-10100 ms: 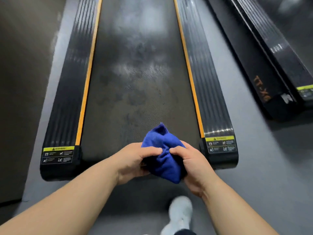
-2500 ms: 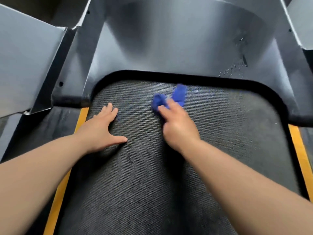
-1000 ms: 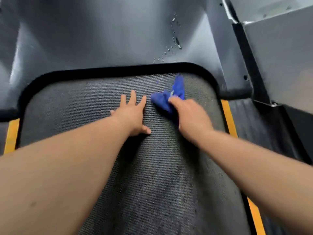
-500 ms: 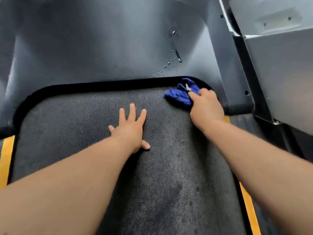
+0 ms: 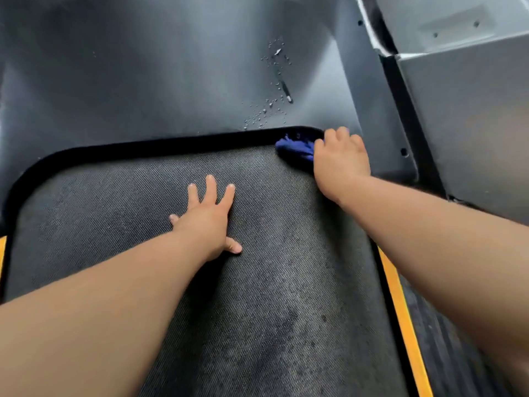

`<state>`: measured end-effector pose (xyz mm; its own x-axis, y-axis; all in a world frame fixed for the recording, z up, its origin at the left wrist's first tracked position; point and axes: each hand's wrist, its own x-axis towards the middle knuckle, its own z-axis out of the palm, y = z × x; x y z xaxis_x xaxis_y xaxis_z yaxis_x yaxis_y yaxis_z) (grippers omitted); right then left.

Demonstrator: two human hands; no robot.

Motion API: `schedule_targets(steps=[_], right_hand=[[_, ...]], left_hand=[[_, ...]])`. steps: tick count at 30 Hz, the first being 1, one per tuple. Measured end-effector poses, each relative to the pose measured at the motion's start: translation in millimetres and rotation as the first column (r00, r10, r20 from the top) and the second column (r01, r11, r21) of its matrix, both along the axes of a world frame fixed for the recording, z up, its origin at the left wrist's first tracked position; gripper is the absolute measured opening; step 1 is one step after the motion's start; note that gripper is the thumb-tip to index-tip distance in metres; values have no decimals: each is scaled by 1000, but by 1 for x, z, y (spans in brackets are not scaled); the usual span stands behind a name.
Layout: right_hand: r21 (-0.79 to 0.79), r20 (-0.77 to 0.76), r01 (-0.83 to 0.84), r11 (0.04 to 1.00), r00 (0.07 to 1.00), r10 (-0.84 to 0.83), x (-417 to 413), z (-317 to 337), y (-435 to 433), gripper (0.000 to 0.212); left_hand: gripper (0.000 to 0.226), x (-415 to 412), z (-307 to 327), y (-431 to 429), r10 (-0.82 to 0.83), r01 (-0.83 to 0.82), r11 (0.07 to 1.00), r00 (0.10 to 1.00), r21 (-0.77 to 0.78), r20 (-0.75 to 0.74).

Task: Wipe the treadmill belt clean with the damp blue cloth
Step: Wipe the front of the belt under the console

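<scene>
Corner duty at the moment. I'm on the wiping step, up at the front end of the belt (image 5: 257, 282), where it disappears under the grey motor cover (image 5: 171, 81). My right grip (image 5: 340, 161) is curled over the blue cloth (image 5: 296, 147), which is bunched into a wad and pushed right into the front right corner, touching the black trim (image 5: 143, 146) that runs round the belt's edge. Most of the cloth pokes out to the left of my knuckles; the rest is hidden under my palm. My left grip (image 5: 207, 222) has nothing in it, fingers spread and flat on the middle of the belt, propping me up I'd say.

Next move, I reckon: drag the cloth out of that corner and back along the belt, pressing down so the weave actually gets scrubbed. Nearer me the belt looks blotchy and dark, so there's plenty left to cover. There are water drops (image 5: 266, 113) on the cover just above the corner, not strictly my job. I'd also watch that the wad doesn't snag under the trim.
</scene>
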<state>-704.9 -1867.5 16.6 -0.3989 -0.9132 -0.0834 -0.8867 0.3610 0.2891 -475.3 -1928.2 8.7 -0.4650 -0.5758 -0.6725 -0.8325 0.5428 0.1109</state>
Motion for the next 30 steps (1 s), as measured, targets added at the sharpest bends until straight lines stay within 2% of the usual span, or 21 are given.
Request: schedule_targets(steps=[2,5,9,12,14,16,18,21,23,27,30], right_hand=[[105,-34,6,994,999,-3,-1,3,16,34],[211,-1,77,975,997,-78,13,9,46,35],[261,245,113,959,953,-179,41,18,94,31],[135,418,195,971,877,-235,43,20,113,31],[-44,412,190,981,898,-155,31,11,109,39],[-145,355,127,981,932,-68,19,-1,95,41],[-134,329,115,984,942,-65,15,-9,80,43],[-126,298,230,965,937,-184,23,-18,83,40],[-134,307,251,959,930,-201,47,-22,97,34],[-263,445,93,960,895,35,89,-24,121,42],[-342,355,-41,939,919,169,53,-28,120,38]], left_hand=[[127,0,0,-1,-4,4,1000,1000,-12,-7],[127,-1,0,-2,-10,9,1000,1000,-16,-17],[128,-1,0,-2,17,-17,1000,1000,-13,-21],[130,1,-3,-2,17,-19,999,999,-41,-45],[132,3,-6,-2,14,-18,998,998,-62,-66],[133,3,-7,-4,10,-14,998,997,-65,-73],[132,4,-8,-3,14,-21,997,995,-71,-96],[123,13,-6,6,40,-58,984,994,-168,-104],[114,21,-6,9,86,-106,978,990,-181,-115],[112,26,-7,1,83,-97,990,988,-104,-128],[112,29,-5,-5,49,-60,993,993,-102,-103]])
